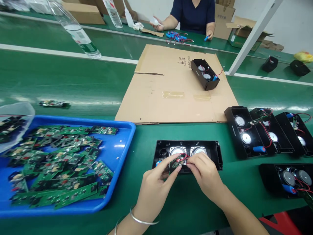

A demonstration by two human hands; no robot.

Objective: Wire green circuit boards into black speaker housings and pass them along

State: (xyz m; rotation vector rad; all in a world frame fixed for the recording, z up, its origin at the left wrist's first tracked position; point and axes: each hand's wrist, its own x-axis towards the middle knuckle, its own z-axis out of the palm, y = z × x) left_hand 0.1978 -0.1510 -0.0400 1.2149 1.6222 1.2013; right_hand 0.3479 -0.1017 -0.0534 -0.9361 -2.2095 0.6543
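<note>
A black speaker case (212,153) lies in front of me, its inside facing up, with two round speakers (198,150) set in it. Over it my left hand (158,179) pinches a green circuit board (173,164) between thumb and fingers. Thin red wires (184,156) run at the board's edge. My right hand (204,169) is closed at the ends of these wires, beside the board; a small white connector seems to be at its fingertips. The end of a blue battery (158,163) shows at the case's left side.
A blue tray (122,163) heaped with circuit boards (61,163) stands at left. Several open speaker cases (244,130) are at right. A cardboard sheet (146,104) carries another case (205,75). Across the bench, a person (193,16) sits near blue batteries (177,36).
</note>
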